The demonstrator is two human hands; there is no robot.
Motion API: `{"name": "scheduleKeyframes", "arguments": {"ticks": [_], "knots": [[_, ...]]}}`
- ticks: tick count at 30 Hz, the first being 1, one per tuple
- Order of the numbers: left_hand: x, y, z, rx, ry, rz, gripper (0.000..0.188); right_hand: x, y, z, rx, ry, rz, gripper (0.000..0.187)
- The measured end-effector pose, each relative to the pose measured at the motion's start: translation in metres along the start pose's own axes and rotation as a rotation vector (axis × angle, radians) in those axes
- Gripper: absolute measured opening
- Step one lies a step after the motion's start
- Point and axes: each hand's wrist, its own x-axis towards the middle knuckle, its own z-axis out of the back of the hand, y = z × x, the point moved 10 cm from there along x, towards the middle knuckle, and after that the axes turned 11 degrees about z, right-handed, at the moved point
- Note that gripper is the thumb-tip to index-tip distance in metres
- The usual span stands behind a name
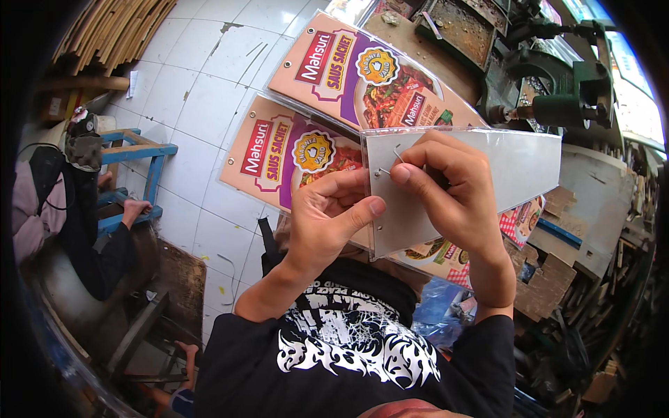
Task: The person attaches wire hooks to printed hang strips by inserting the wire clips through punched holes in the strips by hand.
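Note:
A grey-backed sign panel [519, 164] with a clear plastic edge is held up in front of me. My left hand [324, 216] grips its left edge, thumb in front and fingers partly hidden behind. Small eyelets [380, 228] run along that edge. Between thumb and forefinger, my right hand [449, 184] pinches a thin bent metal wire [398, 152]; part of it reaches the upper eyelet. Whether the wire passes through cannot be made out. Beyond lie two printed sign panels, the upper one [300, 63] overlapping the lower one [240, 150], each with metal eyelets.
A dark green machine [557, 108] stands at the far right, beside wood scraps [547, 285]. White floor tiles [202, 90] stretch to the left. Another person's hand [136, 210] rests near a blue wooden stool [143, 152]. Wooden strips [115, 31] are stacked at the far left.

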Motion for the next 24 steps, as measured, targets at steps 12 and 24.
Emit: {"name": "scheduleKeyframes", "arguments": {"ticks": [12, 24], "knots": [[-0.001, -0.003, -0.001, 0.021, 0.016, -0.032, 0.038, 0.0, 0.002, 0.0, -0.015, -0.049, 0.0, 0.009], [-0.006, -0.006, 0.001, 0.109, -0.021, -0.047, 0.038, 0.006, 0.006, -0.006, -0.084, 0.034, 0.042, 0.009]]}}
